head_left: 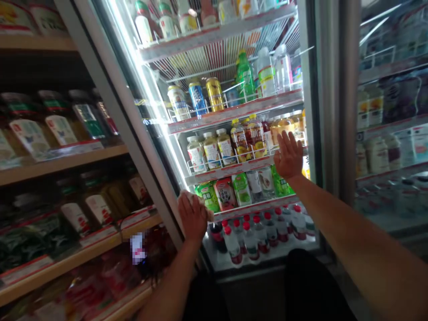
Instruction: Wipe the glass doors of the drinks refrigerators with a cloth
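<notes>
My left hand [193,220] presses a pale crumpled cloth [209,214] against the lower left of the glass door [220,60] of a lit drinks fridge. The cloth shows past the fingertips and beside the palm; the rest of it is hidden under the hand. Higher and to the right, my right hand [289,157] lies against the same glass with its fingers stretched out, holding nothing. Behind the glass near that hand stand bottles of yellow drink [257,136]. Green and red drink packs [225,192] are on the shelf near my left hand.
Wooden shelves [63,156] with bottles run along the left. A metal frame [341,107] separates this door from another fridge [394,147] on the right. Red-capped bottles [250,240] fill the fridge bottom. A blurred lit screen [137,248] shows at lower left. My dark-clothed knees are below.
</notes>
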### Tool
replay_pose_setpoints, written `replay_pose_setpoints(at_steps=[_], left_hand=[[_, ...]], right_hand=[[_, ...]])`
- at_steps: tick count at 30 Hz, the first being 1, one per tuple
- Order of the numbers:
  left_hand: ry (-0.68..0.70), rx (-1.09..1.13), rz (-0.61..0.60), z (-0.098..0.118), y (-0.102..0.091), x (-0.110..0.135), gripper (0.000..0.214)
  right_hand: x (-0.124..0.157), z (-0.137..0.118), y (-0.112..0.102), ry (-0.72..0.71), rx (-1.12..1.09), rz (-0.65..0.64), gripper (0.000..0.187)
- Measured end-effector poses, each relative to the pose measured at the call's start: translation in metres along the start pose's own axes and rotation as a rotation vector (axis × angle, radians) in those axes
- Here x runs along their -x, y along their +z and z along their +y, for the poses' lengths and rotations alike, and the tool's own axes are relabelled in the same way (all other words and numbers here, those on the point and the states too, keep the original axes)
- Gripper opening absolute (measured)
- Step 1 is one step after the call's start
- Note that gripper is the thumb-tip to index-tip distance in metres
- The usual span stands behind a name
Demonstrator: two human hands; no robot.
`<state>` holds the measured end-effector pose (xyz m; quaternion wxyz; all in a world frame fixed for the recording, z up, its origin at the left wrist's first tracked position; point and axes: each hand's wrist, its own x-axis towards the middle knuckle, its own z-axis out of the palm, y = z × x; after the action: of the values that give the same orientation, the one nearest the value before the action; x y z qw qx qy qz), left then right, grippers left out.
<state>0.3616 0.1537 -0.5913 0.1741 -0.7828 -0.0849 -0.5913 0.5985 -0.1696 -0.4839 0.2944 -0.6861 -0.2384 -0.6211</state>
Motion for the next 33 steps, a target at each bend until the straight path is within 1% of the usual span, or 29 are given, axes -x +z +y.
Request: replay_pose_setpoints(at_steps=[2,5,7,10,13,17,21,24,27,30,33], left_hand=[[-0.004,-0.013,-0.032,0.007,0.001,0.024,0.079],[-0.039,-0.015,-0.098,0.019,0.001,0.056,0.086],[-0.017,-0.014,-0.142,0.026,0.003,0.078,0.087],[0.052,-0.010,-0.194,0.031,0.005,0.109,0.088],[0.094,0.006,-0.247,0.037,0.005,0.138,0.086],[0.088,0.026,-0.342,0.048,0.004,0.174,0.076],[0.162,0.036,-0.390,0.056,0.005,0.204,0.069],[0.237,0.013,-0.388,0.060,0.006,0.212,0.065],[0.306,-0.001,-0.372,0.064,0.008,0.205,0.059],[0.347,0.009,-0.362,0.068,0.009,0.186,0.057],[0.347,0.035,-0.373,0.068,0.012,0.156,0.057]], right_hand=[[0.000,0.000,0.000,-0.007,0.001,0.016,0.062],[0.000,0.000,0.001,-0.005,0.002,0.019,0.062],[0.000,0.000,0.001,0.000,-0.002,0.009,0.063],[0.000,0.001,0.001,0.005,-0.002,0.003,0.063],[0.000,0.001,0.002,0.007,0.013,0.005,0.063],[0.000,0.001,0.001,-0.010,0.029,0.021,0.062],[0.000,0.000,-0.001,-0.001,0.015,0.001,0.062],[0.000,-0.001,-0.001,-0.002,0.010,0.008,0.063],[0.000,0.000,0.000,-0.010,0.021,0.017,0.062],[0.000,0.000,0.001,-0.010,0.022,0.018,0.061],[0.000,0.000,0.000,-0.004,0.011,0.011,0.061]])
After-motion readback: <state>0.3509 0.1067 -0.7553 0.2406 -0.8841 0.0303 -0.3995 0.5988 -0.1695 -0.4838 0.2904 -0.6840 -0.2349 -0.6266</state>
